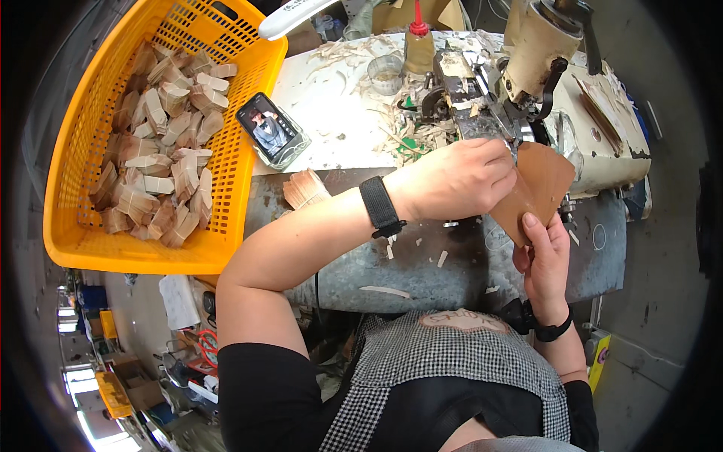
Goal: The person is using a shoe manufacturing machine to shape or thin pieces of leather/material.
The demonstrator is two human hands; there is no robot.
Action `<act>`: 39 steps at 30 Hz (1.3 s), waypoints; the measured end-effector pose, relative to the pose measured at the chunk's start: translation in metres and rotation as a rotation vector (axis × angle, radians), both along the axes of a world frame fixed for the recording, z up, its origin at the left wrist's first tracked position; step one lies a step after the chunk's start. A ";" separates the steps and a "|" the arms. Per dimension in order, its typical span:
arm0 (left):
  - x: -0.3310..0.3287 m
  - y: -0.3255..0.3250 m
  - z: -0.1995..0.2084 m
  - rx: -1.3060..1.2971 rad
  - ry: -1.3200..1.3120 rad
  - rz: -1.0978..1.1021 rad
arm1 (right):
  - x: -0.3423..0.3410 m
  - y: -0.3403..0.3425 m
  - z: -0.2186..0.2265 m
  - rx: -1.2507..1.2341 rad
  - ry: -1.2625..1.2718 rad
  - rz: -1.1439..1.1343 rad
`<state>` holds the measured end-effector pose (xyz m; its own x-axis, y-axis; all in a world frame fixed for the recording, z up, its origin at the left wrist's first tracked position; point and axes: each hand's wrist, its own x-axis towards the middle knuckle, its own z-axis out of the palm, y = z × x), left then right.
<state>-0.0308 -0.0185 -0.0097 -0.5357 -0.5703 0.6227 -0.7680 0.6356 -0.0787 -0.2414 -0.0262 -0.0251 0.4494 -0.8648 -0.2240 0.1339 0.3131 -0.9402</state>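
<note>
A flat brown piece (547, 181), which looks like leather, lies at a slant under the head of a cream-coloured machine (538, 56), its upper edge close to the metal working parts. My right hand (544, 260) pinches its lower corner, thumb on top and fingers underneath. At its left edge, my left hand (461, 179) is closed, fingers curled down against the piece; the fingertips are partly hidden. A fold or second layer seems to run down the piece, but I cannot tell which.
A yellow plastic basket (151, 260) at the left holds many tied bundles of pale strips (173, 94). A phone (269, 129) leans beside it, near another bundle (305, 188). Scraps (410, 139), a clear cup (385, 74) and a red-tipped bottle (419, 49) lie left of the machine.
</note>
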 end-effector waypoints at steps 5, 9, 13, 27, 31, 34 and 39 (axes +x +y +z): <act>0.000 -0.002 0.006 0.062 -0.031 -0.015 | 0.001 -0.002 0.001 0.013 -0.009 -0.002; -0.002 0.002 0.005 0.016 -0.038 0.028 | -0.002 -0.002 -0.003 0.030 -0.035 0.003; -0.002 0.001 0.005 0.022 -0.043 0.046 | 0.001 -0.002 0.002 0.018 -0.012 -0.003; 0.000 0.001 0.004 0.054 -0.023 0.027 | 0.001 0.000 0.003 0.041 -0.043 -0.011; 0.000 0.000 0.009 0.069 -0.038 0.009 | 0.000 -0.001 -0.002 0.024 -0.053 -0.005; -0.001 -0.001 0.009 0.050 -0.026 0.024 | -0.001 -0.003 0.000 0.040 -0.056 -0.001; 0.001 0.002 0.005 0.075 -0.047 0.023 | 0.001 -0.002 0.000 0.010 -0.022 -0.020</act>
